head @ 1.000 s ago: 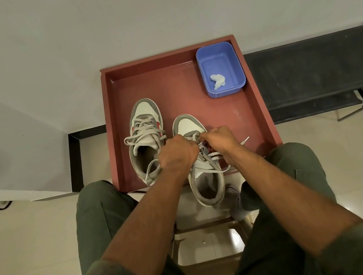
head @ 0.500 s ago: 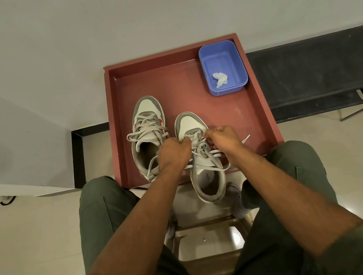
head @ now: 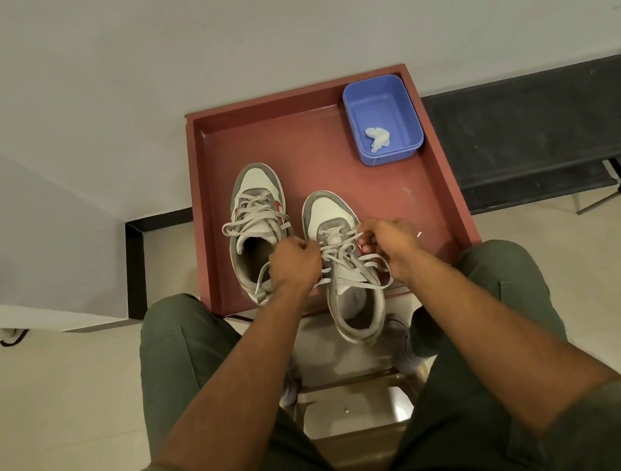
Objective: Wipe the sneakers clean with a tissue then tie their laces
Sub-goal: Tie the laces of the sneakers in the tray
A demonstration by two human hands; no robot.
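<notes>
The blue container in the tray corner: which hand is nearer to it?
Right. The right hand grips laces on the nearer sneaker, below the blue container. The left hand grips laces further left, so it is farther away.

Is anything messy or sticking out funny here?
A little. The right sneaker hangs its heel over the red tray's near edge, while the left sneaker sits fully inside with loose laces. A crumpled tissue lies in the blue tub.
</notes>
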